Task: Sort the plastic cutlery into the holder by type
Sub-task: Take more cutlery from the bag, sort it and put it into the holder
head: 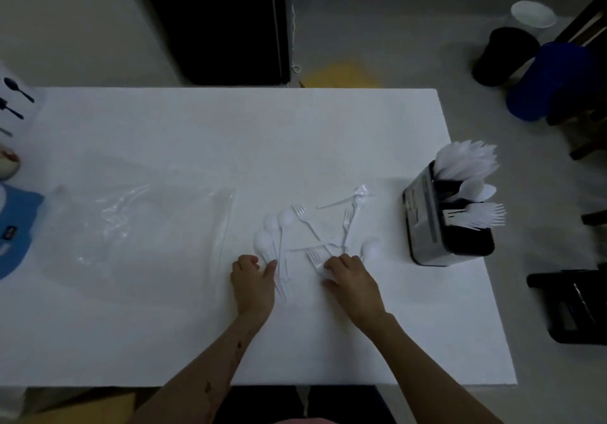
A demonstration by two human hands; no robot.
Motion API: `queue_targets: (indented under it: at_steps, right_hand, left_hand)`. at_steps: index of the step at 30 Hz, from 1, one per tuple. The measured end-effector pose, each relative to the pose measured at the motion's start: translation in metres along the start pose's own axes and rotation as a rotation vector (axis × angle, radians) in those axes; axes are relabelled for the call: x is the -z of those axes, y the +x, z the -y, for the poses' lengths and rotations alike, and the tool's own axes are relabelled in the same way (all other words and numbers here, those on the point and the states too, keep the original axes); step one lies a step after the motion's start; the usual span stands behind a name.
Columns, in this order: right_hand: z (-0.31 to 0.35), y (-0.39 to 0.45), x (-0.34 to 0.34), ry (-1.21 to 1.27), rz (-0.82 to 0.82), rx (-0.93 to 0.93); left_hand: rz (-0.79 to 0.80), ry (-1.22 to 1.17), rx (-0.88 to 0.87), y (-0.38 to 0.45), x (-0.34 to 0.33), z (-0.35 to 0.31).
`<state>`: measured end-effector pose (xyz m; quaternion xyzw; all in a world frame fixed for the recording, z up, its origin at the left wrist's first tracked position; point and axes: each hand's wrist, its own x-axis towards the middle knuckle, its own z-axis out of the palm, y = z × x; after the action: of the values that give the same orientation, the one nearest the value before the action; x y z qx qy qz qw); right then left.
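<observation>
Both forearms are reaching in over the near edge of the worktop (131,341), and the hands are settling on the near side of the loose cutlery pile (315,236). On the left hand (253,279) the grip is lying slack, thumb resting against the spoon handles (281,266), fingers loosely curled and not clearly closing on anything. On the right hand (348,275) the fingers are curling down over a fork (313,257); whether the grip is actually pinching it, I cannot tell. These pieces are looking thin, light and slick, springy rather than stiff, and the crossed handles are likely tangling, so taking one by mid-handle and lifting it straight up seems safest. Further left, a crumpled clear plastic bag (147,223) is lying flat. Toward the right edge, the holder (437,226) is standing upright, already crowded with knives, spoons and forks in separate compartments, their heads fanning outward and possibly getting in the way of each new piece.
</observation>
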<state>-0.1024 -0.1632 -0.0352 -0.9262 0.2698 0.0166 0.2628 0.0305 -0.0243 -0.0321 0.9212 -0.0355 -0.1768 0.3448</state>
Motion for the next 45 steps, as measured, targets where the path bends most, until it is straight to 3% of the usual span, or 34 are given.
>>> queue_targets:
  at_steps: [10, 17, 24, 28, 31, 35, 41, 43, 45]
  right_hand:
    - [0.008, 0.004, -0.008, 0.038, -0.157, -0.263]
    - [0.022, 0.005, -0.011, -0.004, -0.244, -0.278]
    - [0.078, 0.034, -0.033, 0.091, -0.068, -0.2]
    - [0.099, 0.043, -0.04, -0.041, -0.052, -0.16]
    - [0.104, 0.042, -0.045, -0.104, 0.05, -0.111]
    - [0.106, 0.04, -0.048, -0.077, -0.01, -0.217]
    - [0.104, 0.041, -0.04, -0.136, -0.085, -0.274]
    - [0.102, 0.04, -0.036, -0.029, -0.112, -0.288]
    - [0.101, 0.04, -0.032, 0.256, -0.116, -0.347]
  left_hand:
    - [0.164, 0.055, -0.052, 0.027, 0.012, 0.0]
    - [0.229, -0.084, 0.017, 0.037, 0.028, 0.007]
    - [0.31, -0.278, 0.077, 0.038, 0.036, 0.023]
    - [0.257, -0.4, 0.176, 0.035, 0.041, 0.022]
    - [0.269, -0.428, 0.219, 0.035, 0.041, 0.02]
    - [0.298, -0.321, 0.197, 0.039, 0.037, 0.025]
    - [0.414, -0.578, 0.289, 0.035, 0.036, 0.018]
    - [0.456, -0.649, 0.323, 0.034, 0.037, 0.016]
    - [0.478, -0.708, 0.349, 0.034, 0.037, 0.014]
